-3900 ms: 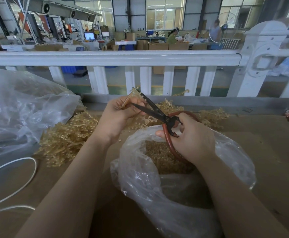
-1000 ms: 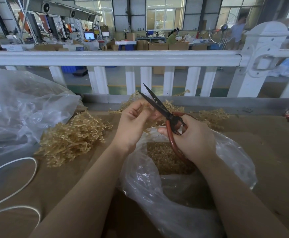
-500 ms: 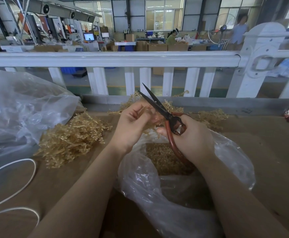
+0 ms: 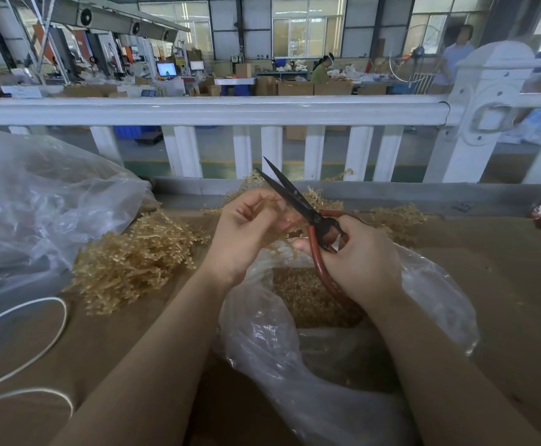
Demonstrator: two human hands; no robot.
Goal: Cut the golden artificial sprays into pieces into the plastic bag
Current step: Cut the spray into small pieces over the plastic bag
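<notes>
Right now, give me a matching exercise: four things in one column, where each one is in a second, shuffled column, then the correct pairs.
1. red-handled black scissors
2. loose pile of golden plastic sprays
3. clear plastic bag holding cut golden pieces
4. white cord

A. looped at the table's left edge
B. gripped in the right hand
C. below both hands
D. left of the left hand

1-B, 2-D, 3-C, 4-A

Gold sprays (image 4: 134, 255) heaped left of clear plastic bag (image 4: 298, 358), bag open w/ cut pieces (image 4: 307, 294) inside
</notes>
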